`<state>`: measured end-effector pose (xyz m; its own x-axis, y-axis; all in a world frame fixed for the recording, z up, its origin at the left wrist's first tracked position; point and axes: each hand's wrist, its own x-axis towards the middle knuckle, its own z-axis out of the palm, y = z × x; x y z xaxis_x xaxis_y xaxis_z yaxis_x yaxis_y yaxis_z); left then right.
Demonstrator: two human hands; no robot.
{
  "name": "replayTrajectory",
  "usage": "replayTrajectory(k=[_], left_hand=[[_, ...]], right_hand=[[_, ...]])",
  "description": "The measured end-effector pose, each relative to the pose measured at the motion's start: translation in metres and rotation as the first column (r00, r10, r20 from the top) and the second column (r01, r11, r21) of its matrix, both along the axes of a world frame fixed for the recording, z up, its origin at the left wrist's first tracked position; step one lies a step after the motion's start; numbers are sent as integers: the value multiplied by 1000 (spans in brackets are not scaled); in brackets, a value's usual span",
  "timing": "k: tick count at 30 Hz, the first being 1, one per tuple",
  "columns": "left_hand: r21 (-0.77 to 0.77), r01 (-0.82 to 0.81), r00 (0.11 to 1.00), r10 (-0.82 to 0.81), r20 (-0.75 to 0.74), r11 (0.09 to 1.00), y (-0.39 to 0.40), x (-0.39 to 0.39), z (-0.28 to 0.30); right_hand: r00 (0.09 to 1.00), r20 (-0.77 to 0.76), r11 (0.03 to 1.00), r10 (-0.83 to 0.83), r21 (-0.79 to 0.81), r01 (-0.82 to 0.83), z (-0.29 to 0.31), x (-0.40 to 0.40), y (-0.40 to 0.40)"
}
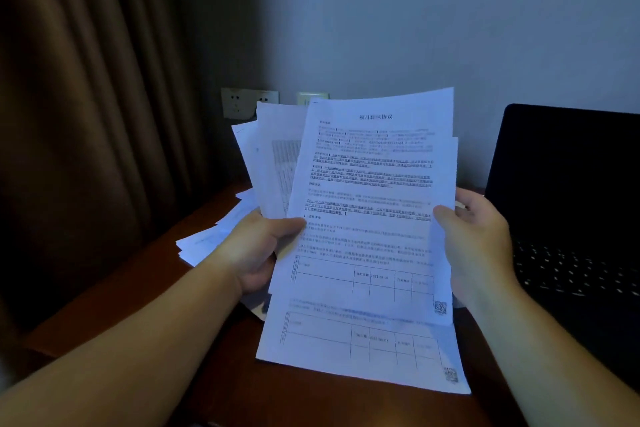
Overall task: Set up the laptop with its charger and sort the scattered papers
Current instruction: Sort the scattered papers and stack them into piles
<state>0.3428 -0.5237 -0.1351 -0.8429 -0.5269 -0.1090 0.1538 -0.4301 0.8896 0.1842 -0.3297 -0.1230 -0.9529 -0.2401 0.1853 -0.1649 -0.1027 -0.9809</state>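
Note:
I hold a fanned stack of printed white papers (370, 191) upright above the dark wooden desk (145, 274). My left hand (256, 253) grips the stack's left edge, thumb on the front sheet. My right hand (474, 239) grips the right edge, thumb on the front as well. The front sheet carries text, a table and a QR code; another sheet (360, 354) hangs lower behind it. More loose papers (207, 239) lie on the desk behind my left hand. An open black laptop (568, 204) stands at the right, its screen dark. No charger is in view.
Wall sockets (242, 104) sit on the wall behind the papers, just above the desk. A brown curtain (90, 107) hangs along the left side. The desk's front left edge runs diagonally below my left forearm.

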Motion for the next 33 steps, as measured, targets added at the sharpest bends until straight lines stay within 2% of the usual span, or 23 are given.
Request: replayTrajectory(k=[5, 12, 17, 20, 30, 33], left_hand=[[85, 97, 991, -88, -96, 992, -3, -5, -7], [87, 203, 975, -193, -113, 975, -7, 3, -15], [40, 152, 980, -146, -132, 988, -7, 4, -18], [58, 67, 989, -59, -133, 996, -8, 3, -17], [138, -123, 979, 142, -143, 983, -8, 4, -14], [158, -133, 978, 155, -140, 979, -7, 5, -14]], right_hand=[[997, -71, 997, 34, 70, -29, -3, -4, 11], [1000, 4, 998, -20, 66, 20, -12, 2, 17], [992, 33, 992, -122, 34, 121, -11, -2, 19], [986, 53, 987, -160, 10, 159, -12, -5, 22], [977, 173, 991, -125, -20, 131, -1, -2, 27], [978, 206, 999, -32, 6, 32, -1, 0, 25]])
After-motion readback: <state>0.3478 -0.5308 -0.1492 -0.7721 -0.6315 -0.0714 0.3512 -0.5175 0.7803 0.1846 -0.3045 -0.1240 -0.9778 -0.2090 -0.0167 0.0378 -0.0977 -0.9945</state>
